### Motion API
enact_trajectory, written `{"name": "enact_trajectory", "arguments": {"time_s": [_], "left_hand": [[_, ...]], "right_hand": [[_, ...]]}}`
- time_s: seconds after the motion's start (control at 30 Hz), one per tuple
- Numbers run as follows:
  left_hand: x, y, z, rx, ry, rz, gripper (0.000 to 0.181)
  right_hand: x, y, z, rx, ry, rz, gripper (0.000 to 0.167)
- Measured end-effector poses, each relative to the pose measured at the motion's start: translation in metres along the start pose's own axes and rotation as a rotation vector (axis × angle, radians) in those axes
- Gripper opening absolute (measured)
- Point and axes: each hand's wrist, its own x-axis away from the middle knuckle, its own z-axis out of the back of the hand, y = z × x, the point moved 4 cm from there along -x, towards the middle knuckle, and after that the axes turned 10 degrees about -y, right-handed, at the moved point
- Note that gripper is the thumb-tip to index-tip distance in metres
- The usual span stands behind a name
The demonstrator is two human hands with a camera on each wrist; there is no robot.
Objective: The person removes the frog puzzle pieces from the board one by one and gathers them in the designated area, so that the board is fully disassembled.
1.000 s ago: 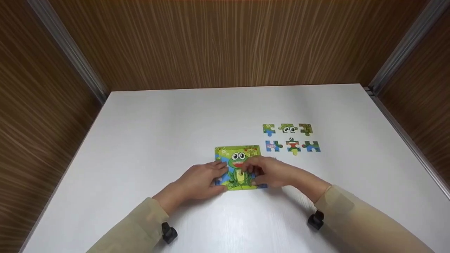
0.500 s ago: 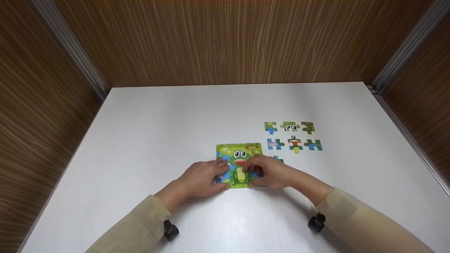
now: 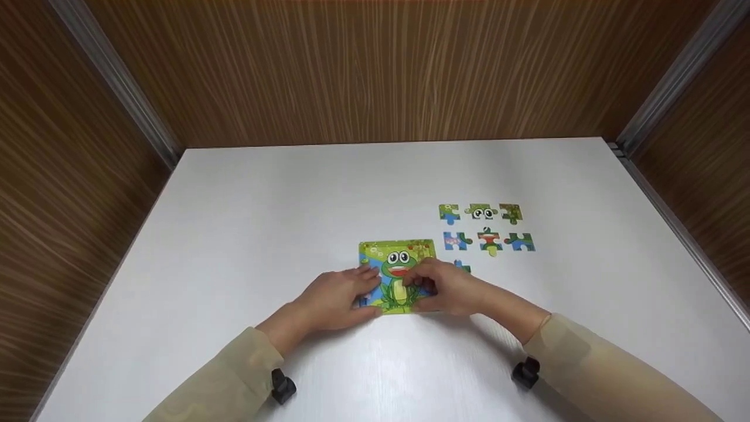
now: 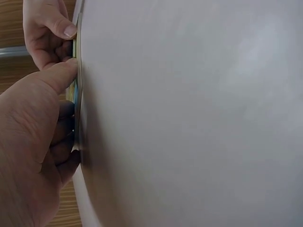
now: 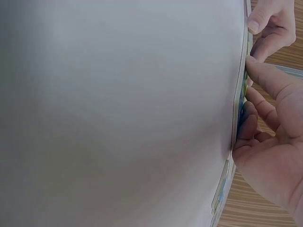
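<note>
A square frog jigsaw board (image 3: 400, 271) lies on the white table in the head view. My left hand (image 3: 335, 300) rests on its left side, thumb along the lower edge and fingertips on the picture. My right hand (image 3: 450, 288) is over the lower right part, thumb near the bottom edge and fingers bent onto the frog's body. Whether it pinches a puzzle piece there is hidden. Both wrist views show the board edge-on, with my left hand (image 4: 35, 123) and my right hand (image 5: 277, 123) touching it.
Loose pieces lie in rows right of the board, among them an eyes piece (image 3: 483, 212) and a mouth piece (image 3: 489, 240). Another piece (image 3: 462, 266) is partly behind my right hand. Wood-grain panels (image 3: 375, 70) stand around the white table (image 3: 263, 205).
My right thumb has shifted slightly left along the board's lower edge. A loose piece that was mostly hidden now shows above my right hand. My left hand stays in place.
</note>
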Motion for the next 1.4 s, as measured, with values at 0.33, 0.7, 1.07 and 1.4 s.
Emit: {"name": "enact_trajectory", "arguments": {"time_s": [0.33, 0.7, 1.07, 1.4], "left_hand": [[-0.004, -0.003, -0.003, -0.020, -0.019, 0.019, 0.069], [-0.004, -0.001, -0.002, -0.014, -0.008, 0.001, 0.066], [-0.006, -0.002, -0.002, -0.012, -0.016, 0.006, 0.067], [-0.006, -0.002, -0.002, -0.006, -0.009, 0.014, 0.067]], "right_hand": [[-0.001, 0.004, 0.000, -0.004, -0.002, 0.061, 0.035], [0.005, 0.005, 0.007, -0.109, -0.022, 0.051, 0.037], [0.017, 0.009, 0.021, -0.142, 0.019, 0.125, 0.037], [0.050, 0.031, 0.051, -0.118, 0.086, 0.049, 0.035]]}}
